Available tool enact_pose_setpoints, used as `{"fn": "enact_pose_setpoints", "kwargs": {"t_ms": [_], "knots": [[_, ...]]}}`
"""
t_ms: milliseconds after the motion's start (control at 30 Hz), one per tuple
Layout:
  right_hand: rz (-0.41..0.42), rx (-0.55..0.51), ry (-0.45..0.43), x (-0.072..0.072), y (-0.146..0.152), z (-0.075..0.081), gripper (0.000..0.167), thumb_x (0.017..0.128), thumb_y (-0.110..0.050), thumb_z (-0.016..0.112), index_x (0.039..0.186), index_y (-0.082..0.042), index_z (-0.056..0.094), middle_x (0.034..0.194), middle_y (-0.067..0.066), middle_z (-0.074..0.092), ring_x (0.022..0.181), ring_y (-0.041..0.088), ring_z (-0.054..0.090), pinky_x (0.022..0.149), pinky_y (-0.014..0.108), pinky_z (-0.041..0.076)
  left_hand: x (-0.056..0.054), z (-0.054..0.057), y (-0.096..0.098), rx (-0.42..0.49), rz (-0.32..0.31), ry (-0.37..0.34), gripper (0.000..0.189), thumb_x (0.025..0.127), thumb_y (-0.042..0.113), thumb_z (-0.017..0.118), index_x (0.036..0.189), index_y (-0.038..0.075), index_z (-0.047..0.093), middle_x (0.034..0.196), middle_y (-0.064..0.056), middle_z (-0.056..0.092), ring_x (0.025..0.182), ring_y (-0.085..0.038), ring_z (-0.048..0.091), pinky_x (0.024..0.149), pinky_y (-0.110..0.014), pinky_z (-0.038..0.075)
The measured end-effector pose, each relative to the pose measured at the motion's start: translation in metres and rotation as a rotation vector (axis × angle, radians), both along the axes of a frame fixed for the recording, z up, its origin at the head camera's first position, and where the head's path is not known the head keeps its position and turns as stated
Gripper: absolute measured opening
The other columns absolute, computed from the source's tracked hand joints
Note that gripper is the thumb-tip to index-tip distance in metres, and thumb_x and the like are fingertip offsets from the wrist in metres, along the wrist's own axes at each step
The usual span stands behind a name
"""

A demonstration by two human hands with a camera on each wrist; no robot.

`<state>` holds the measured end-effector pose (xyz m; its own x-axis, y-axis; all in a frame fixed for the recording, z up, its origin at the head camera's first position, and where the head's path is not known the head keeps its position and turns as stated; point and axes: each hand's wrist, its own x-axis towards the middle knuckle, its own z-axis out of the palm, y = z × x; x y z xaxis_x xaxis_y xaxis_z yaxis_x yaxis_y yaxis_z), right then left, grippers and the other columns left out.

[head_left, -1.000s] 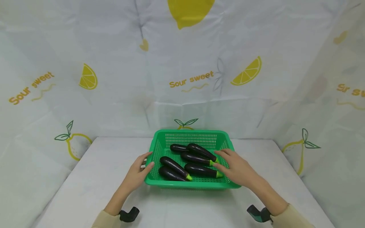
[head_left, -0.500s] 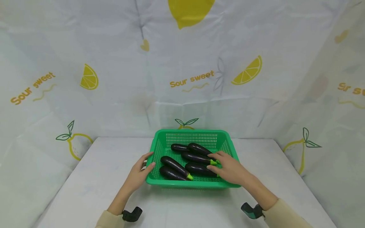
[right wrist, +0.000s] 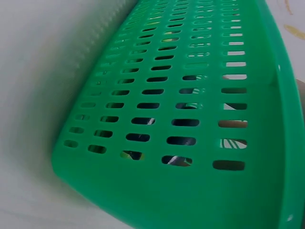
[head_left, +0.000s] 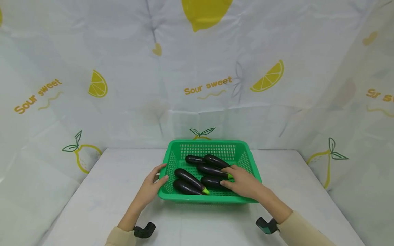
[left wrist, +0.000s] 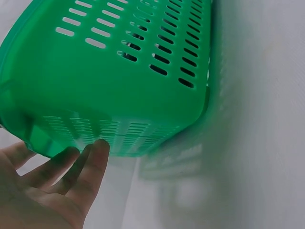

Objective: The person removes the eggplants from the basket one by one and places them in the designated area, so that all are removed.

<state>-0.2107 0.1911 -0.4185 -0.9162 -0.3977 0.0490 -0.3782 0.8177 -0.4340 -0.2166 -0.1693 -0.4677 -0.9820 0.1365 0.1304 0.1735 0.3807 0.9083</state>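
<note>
Several dark purple eggplants (head_left: 189, 179) with green stem ends lie in a green plastic basket (head_left: 203, 197). At the basket's left rim, my left hand (head_left: 149, 188) holds the edge, thumb on top. In the left wrist view its fingers (left wrist: 90, 179) reach under the rim along the outer wall. My right hand (head_left: 244, 182) is inside the basket at the right, over the stem ends of the middle eggplant (head_left: 210, 169) and the front eggplant (head_left: 212, 181). Its thumb and fingers are spread apart. The basket wall (right wrist: 157, 191) hides this hand in the right wrist view.
The basket stands on a white tabletop (head_left: 197, 225), close to the back. Behind and at both sides hangs a white cloth (head_left: 129, 85) printed with lemons and lettering. Each wrist carries a small black camera mount (head_left: 144, 230).
My right hand has moved left and down from the basket's right side to over the eggplants' stem ends. The left hand has stayed at the rim, and the eggplants have not visibly moved.
</note>
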Motion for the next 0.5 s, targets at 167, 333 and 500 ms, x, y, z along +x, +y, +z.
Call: {"fn": "enact_pose_setpoints", "kwargs": {"t_ms": [167,333,500], "knots": [[0.004,0.017,-0.01,-0.004,-0.001,-0.004,0.049,0.097,-0.037,0.068,0.135,-0.006,0.062,0.127,0.013,0.063,0.115,0.033,0.062,0.094,0.054,0.051,-0.002,0.0,0.001,0.023,-0.002,-0.013,0.054,0.104,0.026,0.06,0.154,0.016,0.043,0.156,-0.018,0.041,0.136,-0.043,0.049,0.1,-0.055,0.049],[0.008,0.038,-0.03,-0.008,-0.003,-0.007,0.049,0.097,-0.036,0.069,0.134,-0.004,0.063,0.125,0.014,0.064,0.114,0.033,0.063,0.093,0.052,0.051,-0.003,0.001,0.002,0.034,0.001,-0.021,0.054,0.104,0.026,0.059,0.154,0.015,0.043,0.156,-0.019,0.041,0.134,-0.042,0.051,0.099,-0.054,0.05],[0.03,0.044,-0.038,-0.011,-0.006,-0.009,0.046,0.096,-0.034,0.071,0.13,-0.004,0.065,0.123,0.013,0.066,0.113,0.032,0.064,0.094,0.051,0.052,-0.004,0.002,0.004,0.06,0.011,-0.047,0.053,0.104,0.022,0.06,0.153,0.016,0.044,0.154,-0.018,0.044,0.132,-0.039,0.054,0.097,-0.051,0.051]]}}
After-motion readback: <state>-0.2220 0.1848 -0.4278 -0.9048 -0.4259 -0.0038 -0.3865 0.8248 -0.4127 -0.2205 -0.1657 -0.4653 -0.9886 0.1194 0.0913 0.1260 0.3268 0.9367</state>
